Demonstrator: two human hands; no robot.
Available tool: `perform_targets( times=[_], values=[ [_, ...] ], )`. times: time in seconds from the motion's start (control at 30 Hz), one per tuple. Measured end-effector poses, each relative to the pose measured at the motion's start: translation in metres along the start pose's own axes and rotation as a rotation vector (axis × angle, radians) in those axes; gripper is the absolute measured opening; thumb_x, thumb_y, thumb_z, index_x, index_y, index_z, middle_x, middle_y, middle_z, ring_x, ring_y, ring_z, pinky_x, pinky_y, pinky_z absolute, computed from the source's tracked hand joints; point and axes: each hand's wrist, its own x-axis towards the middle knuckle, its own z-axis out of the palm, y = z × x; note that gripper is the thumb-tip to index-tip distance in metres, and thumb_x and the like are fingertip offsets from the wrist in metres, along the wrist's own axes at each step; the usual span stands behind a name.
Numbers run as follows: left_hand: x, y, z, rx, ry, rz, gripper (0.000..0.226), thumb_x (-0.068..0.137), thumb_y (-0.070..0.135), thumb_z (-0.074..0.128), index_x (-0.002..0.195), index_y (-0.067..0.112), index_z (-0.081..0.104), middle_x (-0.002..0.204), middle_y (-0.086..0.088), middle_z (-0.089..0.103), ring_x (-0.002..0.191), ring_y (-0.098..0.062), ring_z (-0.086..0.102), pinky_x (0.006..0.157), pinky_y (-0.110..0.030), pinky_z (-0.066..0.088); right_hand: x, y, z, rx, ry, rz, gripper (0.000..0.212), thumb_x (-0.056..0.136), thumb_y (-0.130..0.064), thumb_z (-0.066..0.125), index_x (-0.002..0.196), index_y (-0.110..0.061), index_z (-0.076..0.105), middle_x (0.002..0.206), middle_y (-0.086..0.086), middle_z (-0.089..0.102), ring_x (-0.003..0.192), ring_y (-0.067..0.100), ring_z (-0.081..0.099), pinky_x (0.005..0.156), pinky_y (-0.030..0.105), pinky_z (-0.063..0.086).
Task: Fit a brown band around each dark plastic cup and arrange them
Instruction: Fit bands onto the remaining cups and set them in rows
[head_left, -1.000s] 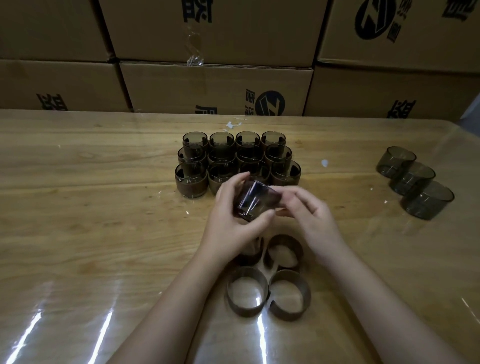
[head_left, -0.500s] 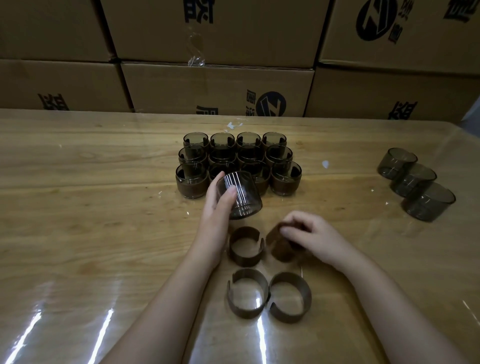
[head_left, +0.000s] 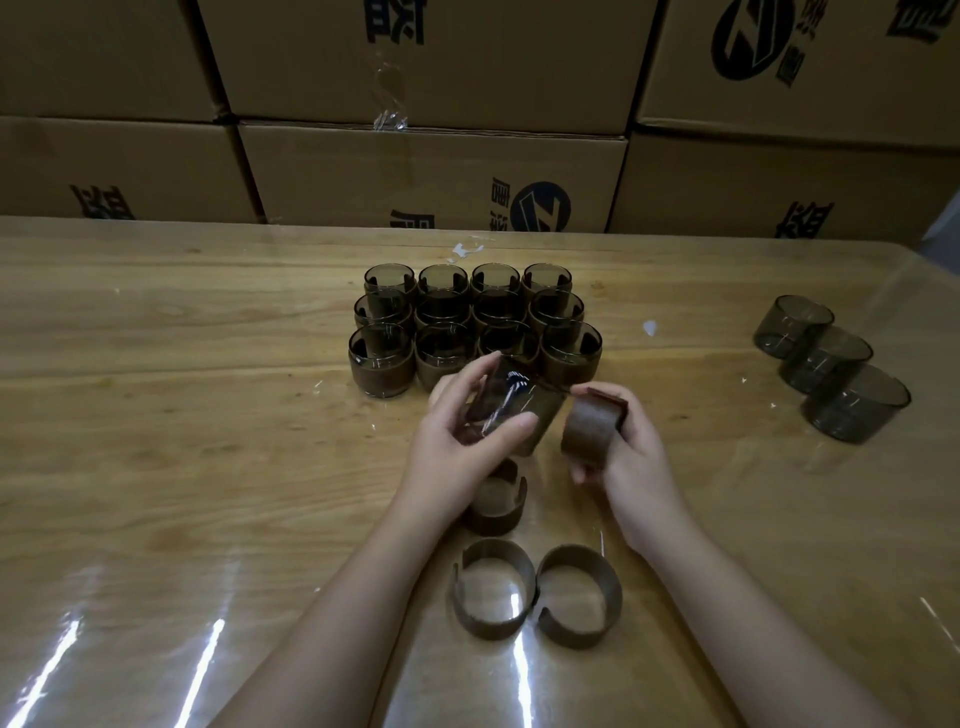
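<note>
Two hands above a glossy wooden counter (head_left: 208, 415): the left hand (head_left: 457, 447) grips a smoky translucent cup (head_left: 511, 410); at its three o'clock, the right hand (head_left: 631, 457) pinches a curved brown band (head_left: 589, 428).

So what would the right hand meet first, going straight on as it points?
Probably the dark cup in the left hand, close beside the right hand and its brown band; depth unclear.

Left hand (head_left: 465, 447) hides part of one loose band (head_left: 498, 512); top-edge box logos (head_left: 753, 41) cut off
</note>
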Motion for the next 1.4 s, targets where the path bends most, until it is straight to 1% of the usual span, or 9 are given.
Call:
perform_targets(
  times=[0.1, 0.2, 0.27, 0.37, 0.57, 0.7, 1.0, 1.2, 1.4],
  values=[
    [-0.002, -0.002, 0.005, 0.058, -0.08, 0.083, 0.066, 0.078, 0.026, 0.074, 0.131, 0.046, 0.041, 0.13, 0.008, 0.044, 0.116, 0.001, 0.052, 0.087, -0.01, 0.045, -0.003, 0.0, 0.001, -0.056, 0.01, -0.056, 0.028, 0.1, -0.004, 0.041, 0.109, -0.026, 0.057, 0.1, 0.002, 0.061, 0.064, 0.005, 0.061, 0.049, 0.022, 0.048],
    [-0.005, -0.001, 0.009, 0.122, -0.142, 0.145, 0.068, 0.085, 0.016, 0.069, 0.135, 0.046, 0.035, 0.137, 0.012, 0.036, 0.121, -0.009, 0.052, 0.087, -0.013, 0.047, -0.004, 0.005, 0.001, -0.194, 0.022, -0.148, 0.036, 0.101, -0.005, 0.041, 0.115, -0.037, 0.053, 0.112, -0.016, 0.058, 0.1, 0.002, 0.061, 0.079, 0.025, 0.053],
    [-0.005, 0.001, 0.009, 0.159, -0.165, 0.187, 0.066, 0.083, 0.013, 0.063, 0.136, 0.041, 0.034, 0.142, 0.008, 0.034, 0.129, -0.003, 0.043, 0.096, -0.016, 0.044, -0.006, 0.008, 0.003, -0.283, 0.031, -0.198, 0.039, 0.101, -0.006, 0.04, 0.121, -0.039, 0.049, 0.114, -0.022, 0.056, 0.107, -0.01, 0.055, 0.089, 0.012, 0.045],
    [-0.009, 0.002, 0.006, 0.147, -0.237, 0.154, 0.063, 0.08, 0.027, 0.061, 0.136, 0.04, 0.036, 0.145, 0.005, 0.035, 0.136, -0.01, 0.038, 0.111, -0.033, 0.038, -0.007, 0.01, 0.005, -0.325, 0.068, -0.216, 0.039, 0.101, -0.008, 0.04, 0.124, -0.038, 0.046, 0.114, -0.024, 0.056, 0.105, -0.017, 0.053, 0.088, 0.004, 0.04],
    [-0.008, 0.0, 0.009, 0.251, -0.233, 0.1, 0.086, 0.07, 0.063, 0.06, 0.143, 0.043, 0.018, 0.144, 0.011, 0.029, 0.127, 0.02, 0.029, 0.097, -0.001, 0.028, -0.015, 0.016, 0.012, -0.457, 0.1, -0.244, 0.038, 0.101, -0.016, 0.043, 0.136, -0.03, 0.045, 0.12, -0.011, 0.06, 0.111, -0.002, 0.056, 0.091, 0.008, 0.041],
    [-0.007, -0.006, 0.008, 0.274, -0.238, 0.104, 0.085, 0.073, 0.064, 0.056, 0.146, 0.039, 0.021, 0.143, 0.01, 0.027, 0.121, 0.025, 0.029, 0.092, 0.003, 0.027, -0.014, 0.014, 0.01, -0.527, 0.022, -0.24, 0.042, 0.101, -0.014, 0.044, 0.142, -0.022, 0.043, 0.132, -0.008, 0.054, 0.123, 0.007, 0.051, 0.102, 0.021, 0.041],
    [-0.004, -0.005, 0.007, 0.167, -0.149, 0.088, 0.047, 0.08, 0.056, 0.045, 0.126, 0.044, 0.037, 0.134, -0.002, 0.04, 0.116, 0.021, 0.036, 0.093, 0.001, 0.026, -0.012, 0.008, 0.01, -0.39, -0.126, -0.184, 0.056, 0.091, -0.069, 0.025, 0.133, -0.035, 0.04, 0.137, -0.02, 0.045, 0.123, -0.021, 0.036, 0.102, 0.004, 0.027],
    [-0.007, -0.004, 0.008, 0.151, -0.145, 0.144, 0.048, 0.085, 0.049, 0.049, 0.13, 0.032, 0.044, 0.131, 0.003, 0.041, 0.118, 0.012, 0.041, 0.095, -0.004, 0.032, -0.01, 0.01, 0.012, -0.261, -0.081, -0.071, 0.061, 0.088, -0.061, 0.031, 0.134, -0.025, 0.05, 0.131, -0.003, 0.058, 0.125, 0.011, 0.052, 0.106, 0.047, 0.042],
    [-0.008, -0.002, 0.009, 0.178, -0.164, 0.15, 0.046, 0.086, 0.048, 0.048, 0.129, 0.035, 0.042, 0.13, 0.012, 0.037, 0.117, 0.012, 0.042, 0.092, -0.003, 0.033, -0.006, 0.015, 0.012, -0.218, -0.016, -0.099, 0.04, 0.093, -0.058, 0.03, 0.113, -0.038, 0.058, 0.108, -0.012, 0.065, 0.106, 0.005, 0.062, 0.083, 0.042, 0.057]
  ],
)
